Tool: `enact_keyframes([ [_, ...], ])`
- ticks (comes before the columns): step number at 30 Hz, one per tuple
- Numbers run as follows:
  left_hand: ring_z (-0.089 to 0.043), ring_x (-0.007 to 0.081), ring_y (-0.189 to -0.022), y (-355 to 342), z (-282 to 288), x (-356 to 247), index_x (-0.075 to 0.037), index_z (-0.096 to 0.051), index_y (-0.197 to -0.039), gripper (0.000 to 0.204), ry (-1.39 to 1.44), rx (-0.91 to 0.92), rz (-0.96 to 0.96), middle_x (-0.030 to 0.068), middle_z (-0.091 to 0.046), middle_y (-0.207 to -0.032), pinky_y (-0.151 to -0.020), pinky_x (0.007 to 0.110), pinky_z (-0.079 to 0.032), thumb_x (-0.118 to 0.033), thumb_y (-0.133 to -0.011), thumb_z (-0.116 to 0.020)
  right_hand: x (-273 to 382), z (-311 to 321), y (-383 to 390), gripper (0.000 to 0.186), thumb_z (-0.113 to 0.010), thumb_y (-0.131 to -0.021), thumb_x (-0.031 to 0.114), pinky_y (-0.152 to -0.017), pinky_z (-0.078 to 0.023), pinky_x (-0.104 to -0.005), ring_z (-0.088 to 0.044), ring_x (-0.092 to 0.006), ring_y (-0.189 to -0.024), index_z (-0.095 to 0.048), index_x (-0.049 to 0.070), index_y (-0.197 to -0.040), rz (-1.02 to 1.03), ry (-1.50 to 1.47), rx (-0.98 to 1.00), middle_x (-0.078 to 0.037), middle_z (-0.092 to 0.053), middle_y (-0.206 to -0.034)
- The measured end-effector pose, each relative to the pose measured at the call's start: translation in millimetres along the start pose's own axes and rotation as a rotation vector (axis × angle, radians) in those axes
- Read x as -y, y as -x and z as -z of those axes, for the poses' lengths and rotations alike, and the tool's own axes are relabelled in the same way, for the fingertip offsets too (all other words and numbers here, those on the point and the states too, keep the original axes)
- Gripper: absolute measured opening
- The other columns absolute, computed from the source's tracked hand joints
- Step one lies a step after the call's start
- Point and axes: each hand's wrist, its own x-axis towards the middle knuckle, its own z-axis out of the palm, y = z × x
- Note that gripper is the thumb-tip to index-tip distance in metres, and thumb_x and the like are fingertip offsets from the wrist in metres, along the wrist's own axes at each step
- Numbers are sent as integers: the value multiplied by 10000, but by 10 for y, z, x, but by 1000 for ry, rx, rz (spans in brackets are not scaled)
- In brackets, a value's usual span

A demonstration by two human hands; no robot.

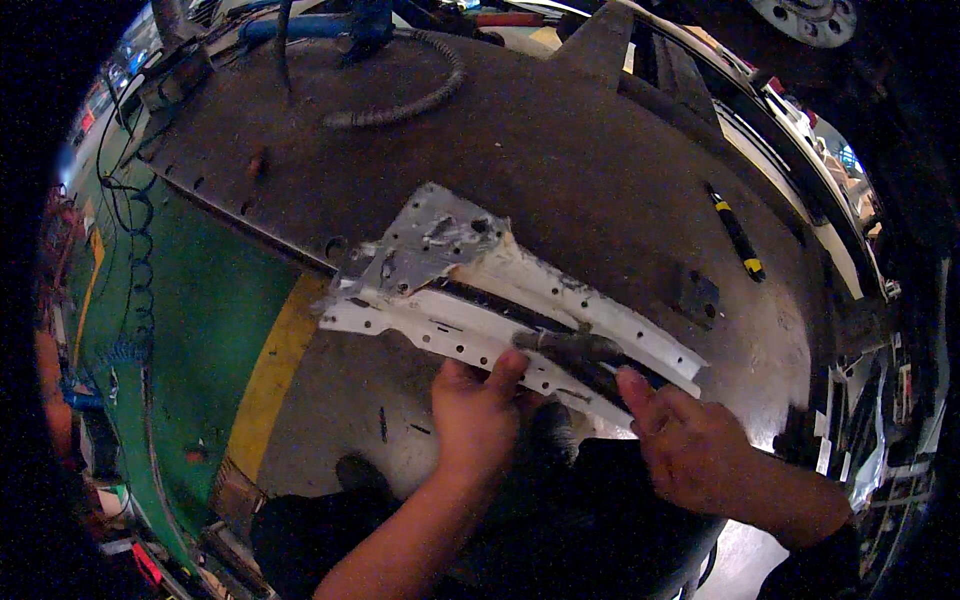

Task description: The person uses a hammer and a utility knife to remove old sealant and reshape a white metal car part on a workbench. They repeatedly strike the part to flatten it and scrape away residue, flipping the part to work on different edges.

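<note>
Metal channel (490,335), white and punched with round holes, its rough grey end plate (430,240) broad and scuffed, slants over the worn brown tabletop (560,190); left hand (475,410) pinches its near flange, right hand (695,440) clasps a dark, elongated tool (580,349)

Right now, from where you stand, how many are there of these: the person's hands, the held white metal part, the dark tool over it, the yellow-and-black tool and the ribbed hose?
Hands (left hand, right hand): 2
White metal part: 1
Dark tool: 1
Yellow-and-black tool: 1
Ribbed hose: 1
Total: 6
</note>
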Motion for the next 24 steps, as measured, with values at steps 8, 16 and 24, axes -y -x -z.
enact_keyframes([
  [8, -660, 214, -795, 27, -24, -40, -34, -530, -1111, 281, -31, -43, 8, 110, -659, -973, -665, 353, -586, -131, -895, -682, 55, 116, 51, 774, -516, -848, 77, -587, -543, -499, -638, -394, -748, -189, 226, -1533, 18, -34, -154, -207, -591, -927],
  [16, -657, 212, -812, 10, 27, -18, -30, -544, -1102, 291, -30, -46, -5, 96, -657, -967, -679, 351, -578, -158, -891, -699, 82, 215, -65, 798, -545, -832, 79, -565, -531, -503, -628, -398, -703, -181, 200, -1531, 38, -16, -9, -210, -590, -910],
  [24, -653, 192, -795, 6, 2, 49, -32, -548, -1095, 302, -16, -25, -32, 93, -661, -972, -658, 340, -574, -185, -889, -707, 13, 188, -51, 780, -548, -858, 99, -561, -522, -506, -611, -403, -675, -166, 179, -1533, -47, -35, 35, -205, -590, -873],
])
